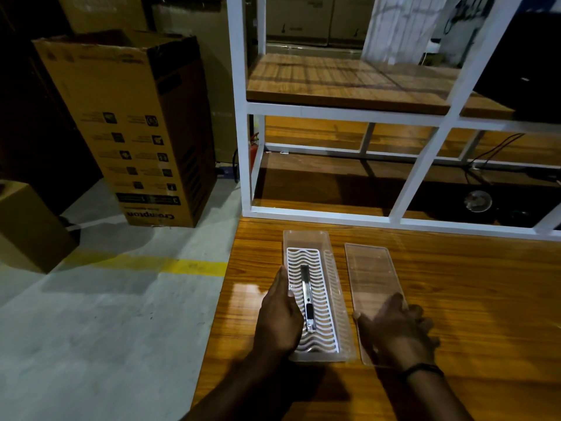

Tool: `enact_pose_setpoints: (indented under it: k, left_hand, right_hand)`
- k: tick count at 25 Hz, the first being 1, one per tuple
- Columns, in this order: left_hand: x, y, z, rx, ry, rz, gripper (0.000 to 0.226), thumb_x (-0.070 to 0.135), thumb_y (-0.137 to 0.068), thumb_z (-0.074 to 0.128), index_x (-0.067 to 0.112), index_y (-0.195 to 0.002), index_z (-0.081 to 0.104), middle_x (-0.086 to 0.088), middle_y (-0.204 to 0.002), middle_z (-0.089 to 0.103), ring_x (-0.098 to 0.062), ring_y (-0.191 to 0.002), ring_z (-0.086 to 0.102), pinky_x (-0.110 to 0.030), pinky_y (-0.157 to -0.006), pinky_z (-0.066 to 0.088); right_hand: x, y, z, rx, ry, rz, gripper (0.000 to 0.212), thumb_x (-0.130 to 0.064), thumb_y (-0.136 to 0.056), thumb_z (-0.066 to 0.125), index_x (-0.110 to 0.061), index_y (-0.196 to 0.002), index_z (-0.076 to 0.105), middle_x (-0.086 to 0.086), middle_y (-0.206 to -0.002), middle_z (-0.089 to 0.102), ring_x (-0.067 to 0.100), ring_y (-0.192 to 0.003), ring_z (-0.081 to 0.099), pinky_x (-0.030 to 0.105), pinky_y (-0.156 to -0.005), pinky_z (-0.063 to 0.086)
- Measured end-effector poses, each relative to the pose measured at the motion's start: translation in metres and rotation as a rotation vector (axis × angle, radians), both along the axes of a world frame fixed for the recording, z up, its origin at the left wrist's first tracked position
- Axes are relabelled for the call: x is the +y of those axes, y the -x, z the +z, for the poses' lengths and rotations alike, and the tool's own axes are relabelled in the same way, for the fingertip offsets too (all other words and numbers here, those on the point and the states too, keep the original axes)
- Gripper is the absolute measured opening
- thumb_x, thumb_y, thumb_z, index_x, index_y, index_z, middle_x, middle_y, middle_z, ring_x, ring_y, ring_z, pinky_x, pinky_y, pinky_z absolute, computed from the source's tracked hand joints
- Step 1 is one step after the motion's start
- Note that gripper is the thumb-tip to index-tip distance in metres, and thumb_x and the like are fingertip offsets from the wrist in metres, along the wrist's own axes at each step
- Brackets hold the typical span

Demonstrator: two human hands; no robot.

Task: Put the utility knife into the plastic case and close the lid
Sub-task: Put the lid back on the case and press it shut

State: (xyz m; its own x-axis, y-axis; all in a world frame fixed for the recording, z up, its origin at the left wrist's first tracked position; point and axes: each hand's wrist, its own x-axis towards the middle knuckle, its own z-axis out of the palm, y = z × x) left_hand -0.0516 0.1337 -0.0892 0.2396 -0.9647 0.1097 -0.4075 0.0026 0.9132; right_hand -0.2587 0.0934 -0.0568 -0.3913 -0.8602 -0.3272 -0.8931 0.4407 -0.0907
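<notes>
A long clear plastic case (306,238) lies on the wooden table, with a white wavy grid insert in its bottom. The silver and black utility knife (307,297) rests lengthwise on that insert. My left hand (279,311) presses against the case's left wall, fingers together along the rim. To the right of the case the clear flat lid (372,275) lies on the table. My right hand (397,329) covers the lid's near end with fingers spread; whether it grips the lid I cannot tell.
The wooden table (470,299) ends at its left edge beside the case, over grey floor with a yellow line. A white metal shelf frame (318,214) stands just behind the case. Tall cardboard box (130,126) stands far left.
</notes>
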Motion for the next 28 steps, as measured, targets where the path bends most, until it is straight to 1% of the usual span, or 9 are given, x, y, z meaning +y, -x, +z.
enact_pose_setpoints:
  k: [5,7,11,14,17,20,22,25,28]
  left_hand:
    - [0.001,0.000,0.003,-0.034,-0.021,-0.013,0.061,0.039,-0.100,0.043,0.025,-0.159,0.035,0.004,-0.161,0.046,-0.016,-0.146,0.047,-0.043,-0.119,0.043]
    - [0.004,0.001,0.010,-0.017,-0.010,-0.024,0.067,0.050,-0.096,0.041,0.025,-0.158,0.037,0.005,-0.159,0.048,-0.014,-0.143,0.050,-0.041,-0.118,0.045]
    - [0.007,0.000,0.016,0.004,0.003,-0.008,0.081,0.069,-0.086,0.031,0.027,-0.155,0.042,0.008,-0.155,0.052,-0.009,-0.137,0.053,-0.036,-0.116,0.047]
    - [0.004,-0.002,0.006,-0.047,-0.037,0.010,0.065,0.056,-0.100,0.035,0.027,-0.158,0.038,0.005,-0.158,0.049,-0.015,-0.142,0.050,-0.042,-0.117,0.045]
    - [0.002,0.000,0.002,-0.087,-0.055,0.028,0.058,0.044,-0.104,0.038,0.024,-0.159,0.037,0.002,-0.160,0.047,-0.019,-0.144,0.048,-0.037,-0.120,0.041]
    - [0.006,0.002,0.017,-0.054,-0.005,0.009,0.065,0.055,-0.096,0.035,0.025,-0.154,0.043,0.016,-0.151,0.046,-0.006,-0.137,0.049,-0.001,-0.108,0.031]
    - [0.008,0.002,0.023,-0.008,0.015,-0.012,0.077,0.064,-0.087,0.032,0.028,-0.154,0.041,0.021,-0.142,0.046,0.004,-0.128,0.047,0.010,-0.097,0.025]
    - [0.005,-0.001,0.014,-0.022,0.031,-0.024,0.062,0.057,-0.092,0.034,0.040,-0.152,0.032,0.015,-0.149,0.051,0.002,-0.131,0.050,0.002,-0.106,0.033]
    - [0.006,-0.003,0.004,0.008,0.067,-0.028,0.054,0.027,-0.101,0.043,0.041,-0.151,0.029,0.009,-0.154,0.051,-0.002,-0.138,0.051,-0.025,-0.116,0.044]
  right_hand:
    - [-0.006,0.003,0.005,-0.145,0.075,-0.067,0.119,-0.065,-0.058,0.082,-0.016,-0.148,0.022,0.020,-0.145,0.037,0.042,-0.128,0.044,0.054,-0.099,0.047]
    - [-0.008,0.005,0.016,-0.276,0.163,-0.063,0.097,-0.043,-0.065,0.088,-0.015,-0.141,0.033,0.019,-0.137,0.049,0.040,-0.116,0.056,0.052,-0.090,0.055]
    - [-0.002,0.003,0.058,-0.345,0.401,0.101,0.020,-0.017,-0.090,0.065,-0.020,-0.109,0.058,0.008,-0.103,0.067,0.026,-0.084,0.062,0.044,-0.071,0.059]
    - [0.009,-0.015,0.092,-0.406,0.413,0.235,0.015,-0.014,-0.093,0.060,-0.028,-0.100,0.059,-0.002,-0.089,0.060,0.017,-0.074,0.058,0.031,-0.062,0.051]
    - [0.012,-0.042,0.100,-0.498,0.360,0.324,0.013,-0.015,-0.092,0.057,-0.023,-0.095,0.067,0.002,-0.094,0.070,0.015,-0.075,0.065,0.024,-0.056,0.048]
    - [0.011,-0.067,0.087,-0.505,0.339,0.353,0.036,-0.029,-0.085,0.055,-0.021,-0.118,0.069,0.009,-0.119,0.066,0.030,-0.105,0.063,0.038,-0.083,0.058]
    - [0.013,-0.075,0.075,-0.500,0.260,0.318,0.057,-0.040,-0.081,0.059,-0.026,-0.137,0.055,0.011,-0.141,0.048,0.037,-0.129,0.046,0.047,-0.105,0.046]
    - [0.015,-0.080,0.059,-0.591,0.157,0.309,0.074,-0.048,-0.079,0.064,-0.041,-0.148,0.037,0.006,-0.160,0.022,0.038,-0.143,0.029,0.053,-0.113,0.037]
    - [0.018,-0.083,0.051,-0.455,0.120,0.353,0.084,-0.079,-0.073,0.054,-0.053,-0.148,0.026,0.007,-0.166,0.010,0.039,-0.147,0.025,0.058,-0.117,0.023]
